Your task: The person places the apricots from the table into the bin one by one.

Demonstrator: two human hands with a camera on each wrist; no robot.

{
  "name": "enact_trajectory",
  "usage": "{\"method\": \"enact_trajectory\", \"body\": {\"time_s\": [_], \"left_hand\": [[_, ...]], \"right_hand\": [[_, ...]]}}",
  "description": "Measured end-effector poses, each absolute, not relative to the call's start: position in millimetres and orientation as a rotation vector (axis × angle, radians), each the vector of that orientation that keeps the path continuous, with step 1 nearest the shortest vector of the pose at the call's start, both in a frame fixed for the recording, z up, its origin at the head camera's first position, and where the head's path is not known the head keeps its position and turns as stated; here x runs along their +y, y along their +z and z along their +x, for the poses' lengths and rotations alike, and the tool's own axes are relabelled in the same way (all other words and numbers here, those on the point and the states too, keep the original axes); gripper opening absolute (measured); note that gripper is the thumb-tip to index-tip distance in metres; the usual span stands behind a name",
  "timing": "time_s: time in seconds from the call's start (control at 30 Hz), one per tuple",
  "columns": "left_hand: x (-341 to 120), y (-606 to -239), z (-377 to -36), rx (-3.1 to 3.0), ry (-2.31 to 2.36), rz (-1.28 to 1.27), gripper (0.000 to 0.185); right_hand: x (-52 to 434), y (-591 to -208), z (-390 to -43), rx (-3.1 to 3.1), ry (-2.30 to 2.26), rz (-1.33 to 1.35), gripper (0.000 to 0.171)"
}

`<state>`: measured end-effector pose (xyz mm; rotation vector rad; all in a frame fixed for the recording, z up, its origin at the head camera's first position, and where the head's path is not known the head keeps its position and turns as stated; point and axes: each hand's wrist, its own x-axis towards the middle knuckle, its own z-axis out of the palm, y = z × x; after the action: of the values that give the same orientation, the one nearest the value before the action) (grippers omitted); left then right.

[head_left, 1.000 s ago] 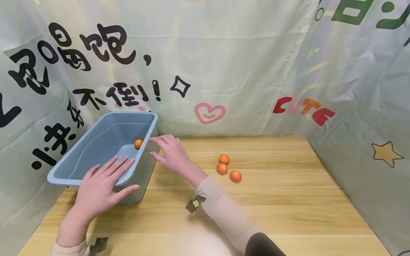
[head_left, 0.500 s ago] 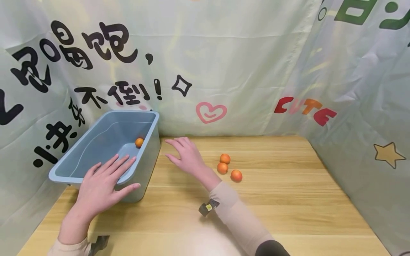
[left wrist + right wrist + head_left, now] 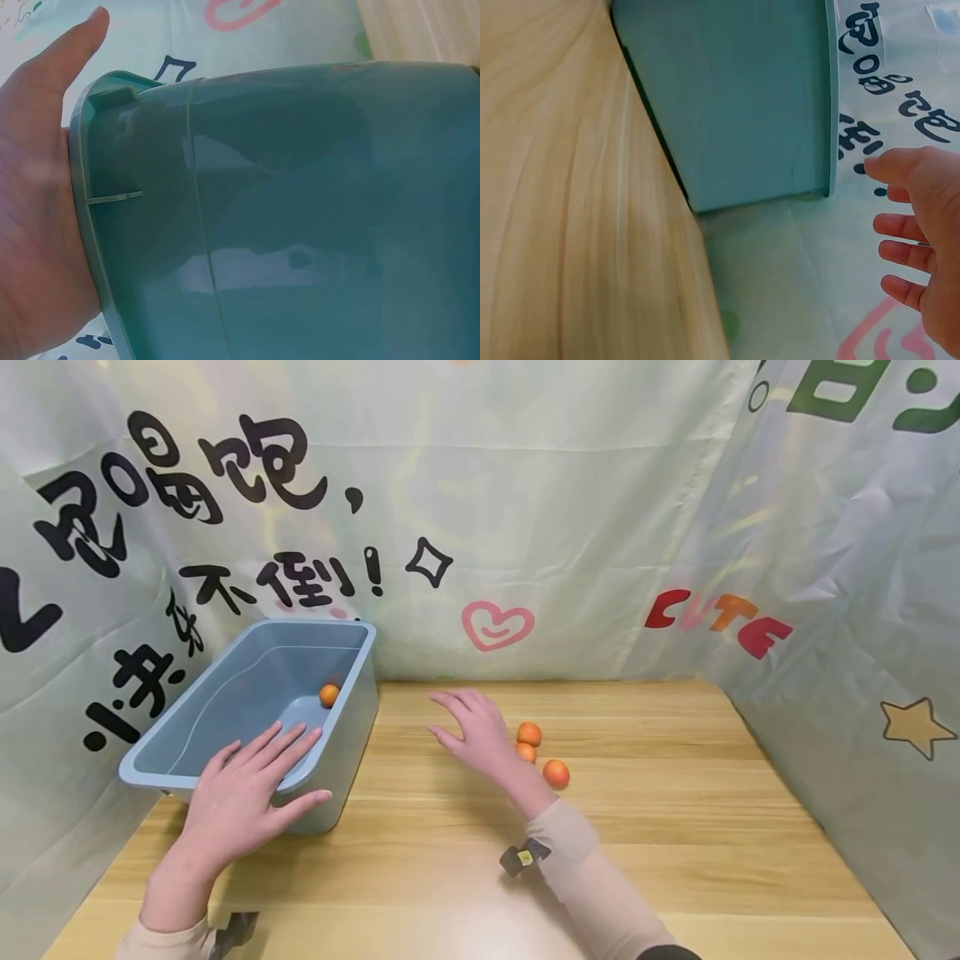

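The left hand (image 3: pixel 240 797) lies flat with straight fingers on the near rim of the bin (image 3: pixel 352 710), steadying it; one orange (image 3: pixel 328 695) already sits inside, at the bin's far corner. The right hand (image 3: pixel 480 735), fingers spread and empty, hovers over the table (image 3: pixel 675 827) just at 9 o'clock of three oranges (image 3: pixel 556 773). The step in hand looks like fetching the next orange, which calls for closing the fingers round the nearest one.

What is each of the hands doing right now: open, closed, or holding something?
Left hand: open, fingers straight, resting on the blue bin's rim.
Right hand: open, holding nothing, beside the three oranges on the table.
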<state>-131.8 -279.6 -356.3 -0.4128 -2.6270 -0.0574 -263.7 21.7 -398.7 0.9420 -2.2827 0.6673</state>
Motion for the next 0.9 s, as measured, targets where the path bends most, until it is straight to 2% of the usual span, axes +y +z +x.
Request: {"method": "enact_trajectory", "body": {"time_s": [0.9], "left_hand": [[-278.5, -356.0, -131.7, -2.634, -0.055, -0.405, 0.083]], "right_hand": [[101.4, -417.6, -252.8, -2.455, 0.609, 0.827, 0.045]]}}
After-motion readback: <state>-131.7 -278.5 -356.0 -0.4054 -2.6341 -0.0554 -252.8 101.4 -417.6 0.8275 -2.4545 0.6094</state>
